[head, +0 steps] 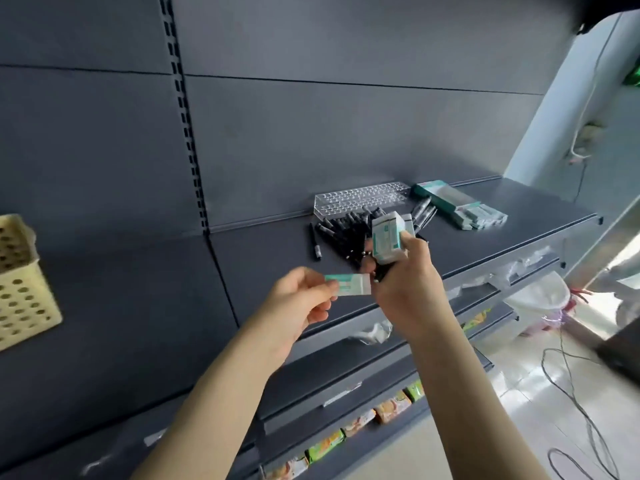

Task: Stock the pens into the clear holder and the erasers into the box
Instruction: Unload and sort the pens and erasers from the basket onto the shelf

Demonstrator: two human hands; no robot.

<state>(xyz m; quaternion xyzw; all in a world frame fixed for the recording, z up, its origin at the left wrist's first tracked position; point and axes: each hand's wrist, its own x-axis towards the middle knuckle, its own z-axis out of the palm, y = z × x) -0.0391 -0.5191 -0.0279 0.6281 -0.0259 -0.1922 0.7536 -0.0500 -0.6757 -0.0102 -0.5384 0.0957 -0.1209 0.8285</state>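
Observation:
My left hand (300, 296) pinches one white-and-teal wrapped eraser (349, 285) above the dark shelf. My right hand (407, 275) grips a stack of the same erasers (388, 237), raised over a pile of black pens (349, 233) lying loose on the shelf. Behind the pens stands the clear holder (360, 200), a transparent block with rows of holes, against the back panel. A flat teal-and-white box (450, 199) lies to the right of the holder, with more erasers (483, 218) beside its near end.
The dark grey shelf (502, 230) ends at a front edge on the right. A cream perforated basket (20, 282) sits at the far left. Lower shelves hold snack packets (391, 410). Cables (571, 393) trail on the tiled floor.

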